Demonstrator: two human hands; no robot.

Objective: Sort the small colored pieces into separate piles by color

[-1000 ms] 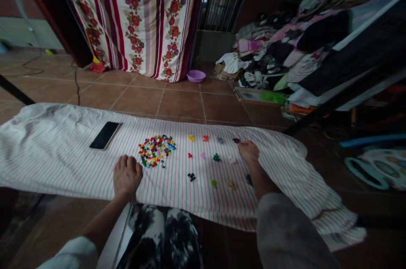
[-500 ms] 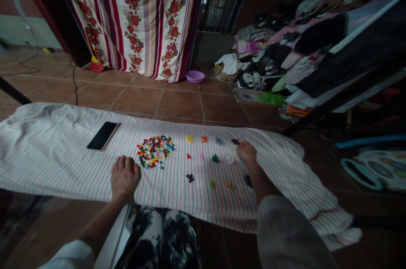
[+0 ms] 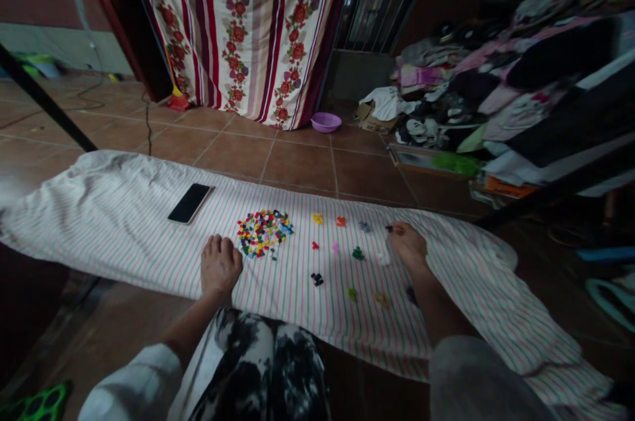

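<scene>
On the striped cloth (image 3: 159, 242) my left hand (image 3: 221, 265) rests palm down, its fingers flat. Just beyond its fingertips is a round pile of small multicoloured toy bricks (image 3: 262, 233). Out to the right, my right hand (image 3: 409, 243) pinches at a small dark brown brick (image 3: 389, 229); the fingers partly cover it. Small colour groups lie between the hands: yellow (image 3: 317, 218), orange (image 3: 340, 221), grey-blue (image 3: 364, 226), red (image 3: 315, 245), pink (image 3: 335, 248), dark green (image 3: 358, 253), white (image 3: 383, 257), black (image 3: 317, 279), lime (image 3: 352, 293) and tan (image 3: 381, 300). My right forearm partly hides a dark group (image 3: 411, 294).
A phone (image 3: 190, 203) lies left of the pile. Past the cloth are the tiled floor (image 3: 302, 159), a purple basin (image 3: 326, 122) and a hanging floral curtain (image 3: 262, 30). Heaped clothes (image 3: 476, 83) fill the far right. Dark bars (image 3: 44, 96) slant at both sides.
The head view has turned left, so everything sits farther right. My right hand stays by the dark brown bricks, its fingers now turned slightly over them. My left hand keeps its place beside the pile.
</scene>
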